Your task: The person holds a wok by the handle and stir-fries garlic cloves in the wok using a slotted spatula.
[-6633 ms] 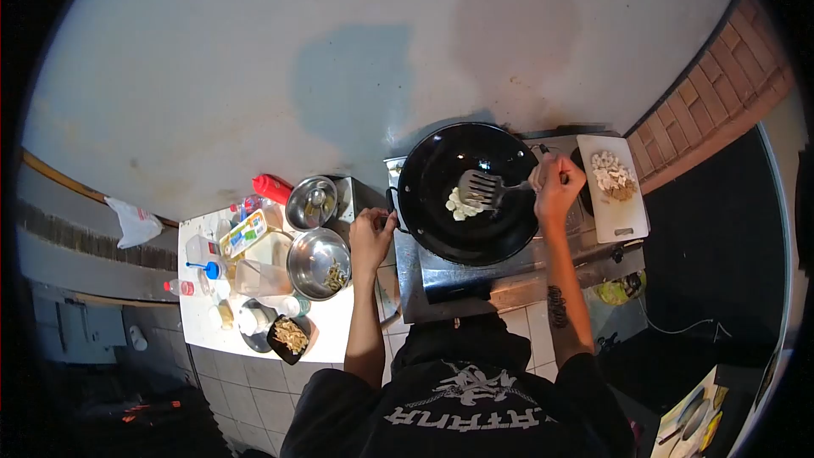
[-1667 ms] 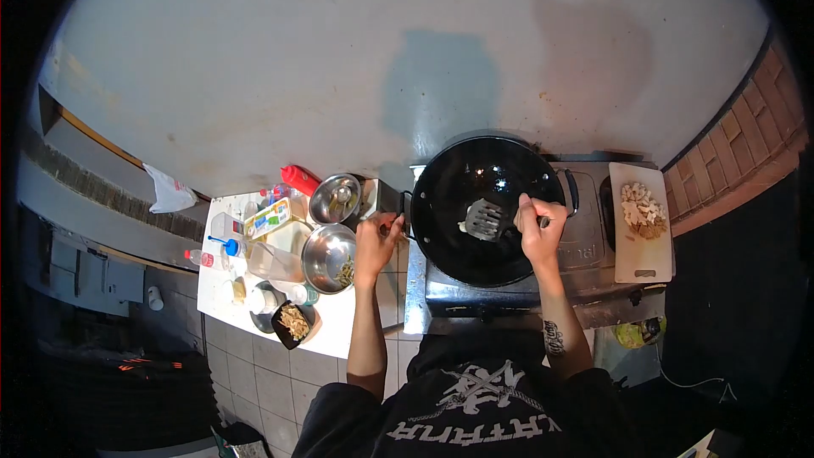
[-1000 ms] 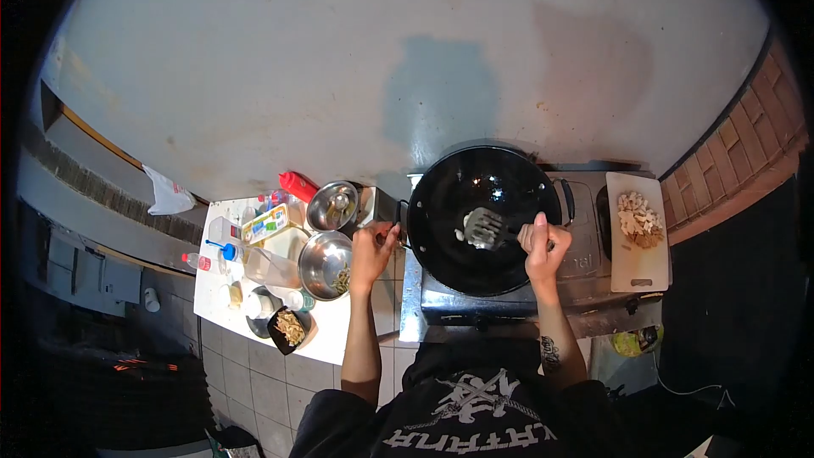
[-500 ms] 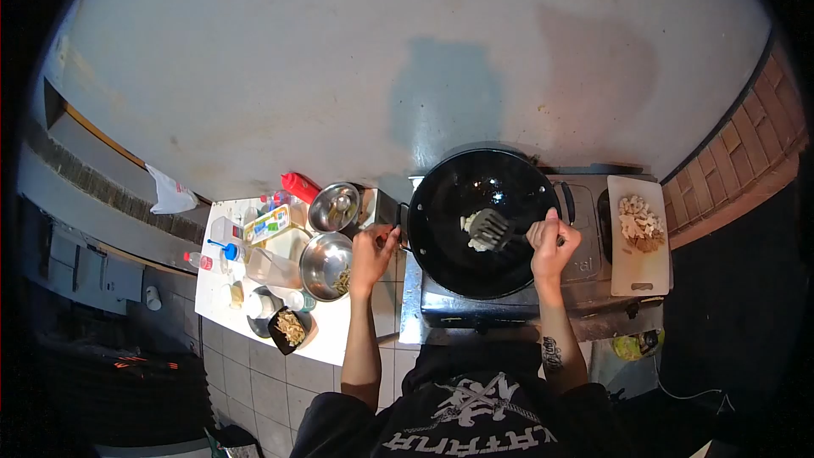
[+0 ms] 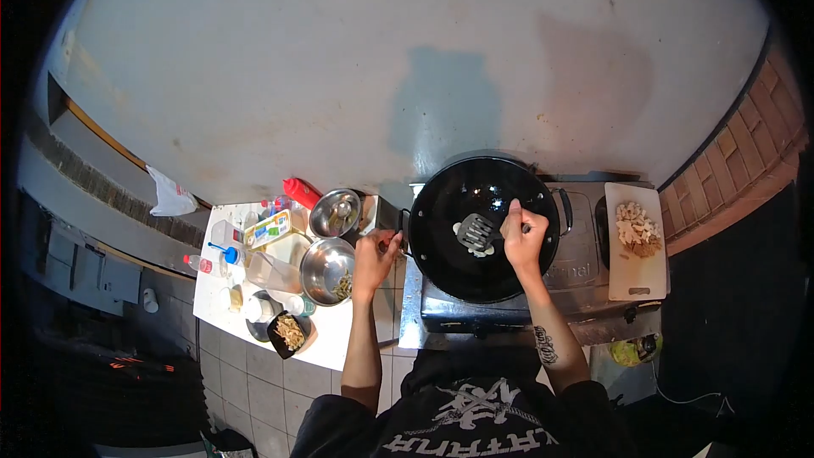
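A black wok (image 5: 445,267) with two side handles sits on the stove. My left hand (image 5: 374,263) is closed on the wok's left handle. My right hand (image 5: 523,237) is wrapped round the handle of a dark slotted spatula (image 5: 476,231). The spatula's head rests over a small heap of pale food (image 5: 485,252) near the middle of the wok and hides part of it; I cannot tell what the food is. Oil or liquid glints on the wok's far inner side.
Right of the wok, a white cutting board (image 5: 634,277) bears chopped pale pieces (image 5: 636,225) and brownish bits. On the left table (image 5: 326,335) stand steel bowls (image 5: 326,263), a black bowl of food (image 5: 289,332), a red bottle (image 5: 300,192) and a blue-capped container (image 5: 271,270).
My right hand and the spatula have moved left and slightly up across the wok, and the spatula head now lies flatter over the pale food. My left hand stays on the handle.
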`<state>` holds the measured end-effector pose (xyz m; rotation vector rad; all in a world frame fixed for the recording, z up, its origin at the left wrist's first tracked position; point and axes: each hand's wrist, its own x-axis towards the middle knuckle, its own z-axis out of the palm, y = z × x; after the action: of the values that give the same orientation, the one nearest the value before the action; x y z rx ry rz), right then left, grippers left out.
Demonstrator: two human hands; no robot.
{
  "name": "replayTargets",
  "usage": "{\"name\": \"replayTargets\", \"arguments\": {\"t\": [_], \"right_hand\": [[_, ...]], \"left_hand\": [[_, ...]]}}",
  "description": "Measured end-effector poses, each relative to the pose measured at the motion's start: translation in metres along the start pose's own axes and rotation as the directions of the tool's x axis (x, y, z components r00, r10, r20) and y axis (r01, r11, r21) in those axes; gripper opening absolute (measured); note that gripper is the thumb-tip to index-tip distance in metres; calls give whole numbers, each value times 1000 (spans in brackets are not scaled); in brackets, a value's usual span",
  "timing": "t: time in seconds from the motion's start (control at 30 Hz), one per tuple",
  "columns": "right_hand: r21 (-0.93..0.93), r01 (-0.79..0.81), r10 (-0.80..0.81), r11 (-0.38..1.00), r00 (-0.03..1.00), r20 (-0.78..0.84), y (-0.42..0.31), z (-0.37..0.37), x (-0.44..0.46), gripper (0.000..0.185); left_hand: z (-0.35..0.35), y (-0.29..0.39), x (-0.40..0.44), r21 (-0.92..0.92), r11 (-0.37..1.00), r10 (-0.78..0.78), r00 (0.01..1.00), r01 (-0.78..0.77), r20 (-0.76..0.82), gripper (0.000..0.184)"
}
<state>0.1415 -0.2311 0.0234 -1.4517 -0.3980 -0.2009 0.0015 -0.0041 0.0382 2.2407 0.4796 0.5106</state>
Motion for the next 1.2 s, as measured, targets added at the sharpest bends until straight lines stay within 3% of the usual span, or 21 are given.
{"name": "replayTargets", "arguments": {"t": [0.13, 0.2, 0.37, 0.6, 0.67, 0.73, 1.03, 1.13, 1.2], "right_hand": [[-37, 71, -72, 997, 997, -10, -6, -2, 0, 44], [51, 89, -88, 995, 996, -22, -11, -6, -1, 45], [121, -35, 40, 992, 999, -37, -23, -17, -3, 50], [97, -45, 51, 994, 997, -63, -7, -19, -26, 51], [198, -47, 67, 979, 993, -95, -6, -20, -32, 52], [197, -14, 34, 980, 994, -100, -5, -20, -32, 51], [102, -91, 98, 991, 993, -62, -9, -22, -20, 50], [168, -11, 22, 986, 998, -60, -21, -18, -16, 52], [320, 67, -42, 945, 996, -83, -26, -15, -11, 51]], "left_hand": [[-1, -2, 1, -4, 1000, -21, 1000, 21, 11, 26], [-2, -4, 2, -12, 1000, -24, 999, 24, 23, 27], [1, -9, 2, 3, 1000, 28, 1000, -28, 3, 23], [0, -8, 2, -45, 999, -18, 1000, 19, 20, 28], [1, -9, 2, -61, 998, -11, 1000, 13, 24, 27], [3, -9, 2, -36, 998, 47, 999, -48, -27, 22], [3, -11, 2, -59, 998, 28, 1000, -28, -15, 25], [5, -16, 1, -73, 997, 33, 998, -36, -45, 25], [3, -15, 1, -64, 998, 2, 1000, -4, -22, 26]]}}
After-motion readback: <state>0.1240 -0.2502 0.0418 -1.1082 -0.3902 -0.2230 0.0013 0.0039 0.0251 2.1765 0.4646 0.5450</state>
